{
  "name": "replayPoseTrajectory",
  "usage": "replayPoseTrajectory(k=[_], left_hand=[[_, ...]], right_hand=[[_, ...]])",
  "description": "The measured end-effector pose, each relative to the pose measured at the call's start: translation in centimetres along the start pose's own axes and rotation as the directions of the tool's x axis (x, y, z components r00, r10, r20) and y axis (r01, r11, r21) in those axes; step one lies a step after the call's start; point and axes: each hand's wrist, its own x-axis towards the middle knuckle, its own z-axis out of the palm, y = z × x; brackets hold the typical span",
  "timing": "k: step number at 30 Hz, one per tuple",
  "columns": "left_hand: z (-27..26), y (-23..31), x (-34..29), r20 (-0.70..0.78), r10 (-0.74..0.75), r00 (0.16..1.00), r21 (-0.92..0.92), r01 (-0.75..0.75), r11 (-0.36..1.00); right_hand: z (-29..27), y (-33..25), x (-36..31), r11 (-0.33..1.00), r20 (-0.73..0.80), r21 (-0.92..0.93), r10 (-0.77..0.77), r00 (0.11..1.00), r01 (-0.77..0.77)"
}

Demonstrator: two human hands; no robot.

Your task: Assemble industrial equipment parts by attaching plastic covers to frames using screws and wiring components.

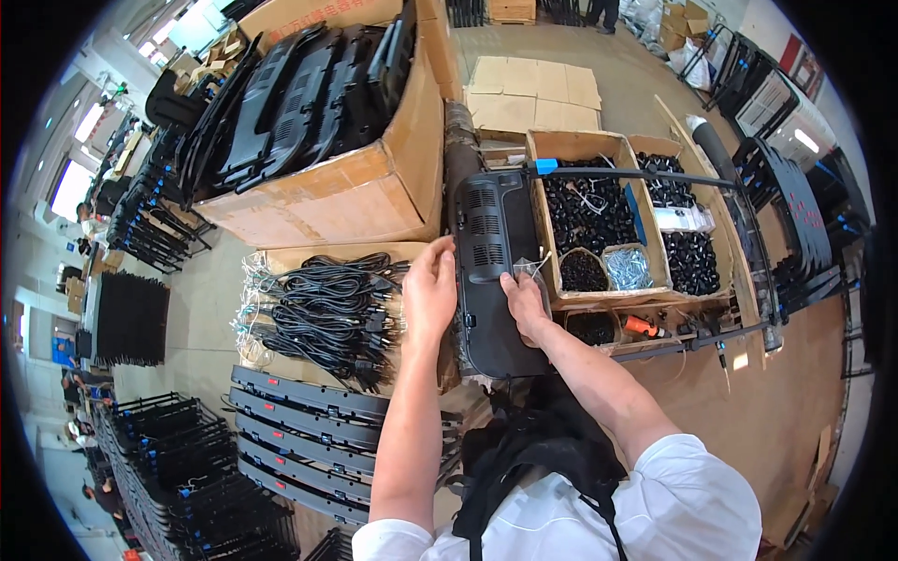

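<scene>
A long black plastic cover (496,327) with vent slots lies lengthwise in front of me. My right hand (526,301) rests over its right edge, thumb on the cover, fingers closed on a small clear plastic bag (529,266). A thin white strip pokes up beside the bag. My left hand (432,292) is raised by the cover's left edge, its fingers stretched and nothing seen in them. To its left lies a heap of black power cables (332,304) with bare wire ends.
Right of the cover stands a divided cardboard box (613,297) with black small parts and silver screws. An orange-black power tool (642,325) lies below it. A large carton (309,210) of black covers stands far left. Slotted black bars (313,439) are stacked near left; a black metal frame (645,172) surrounds the box.
</scene>
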Motion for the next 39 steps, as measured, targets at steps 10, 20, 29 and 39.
replayPoseTrajectory(k=[10,20,29,39], left_hand=[[16.0,-0.4,-3.9,0.372,0.26,0.891,0.134,-0.329,0.935],[36.6,-11.4,-9.0,0.997,-0.073,0.033,0.075,-0.71,0.7],[38.3,-12.0,-9.4,0.979,-0.195,-0.064,0.095,-0.702,0.706],[39.9,-11.7,-8.0,0.817,-0.574,0.055,0.567,0.111,0.816]], right_hand=[[-20.7,-0.3,2.4,0.958,-0.06,-0.065,-0.283,0.957,0.279],[-38.8,2.7,-14.2,0.985,-0.215,0.17,0.029,0.976,0.008],[-41.5,17.7,-14.1,0.842,-0.247,0.39,0.486,0.838,-0.373],[-33.6,25.1,3.3,0.567,-0.165,0.807,0.485,0.859,-0.165]])
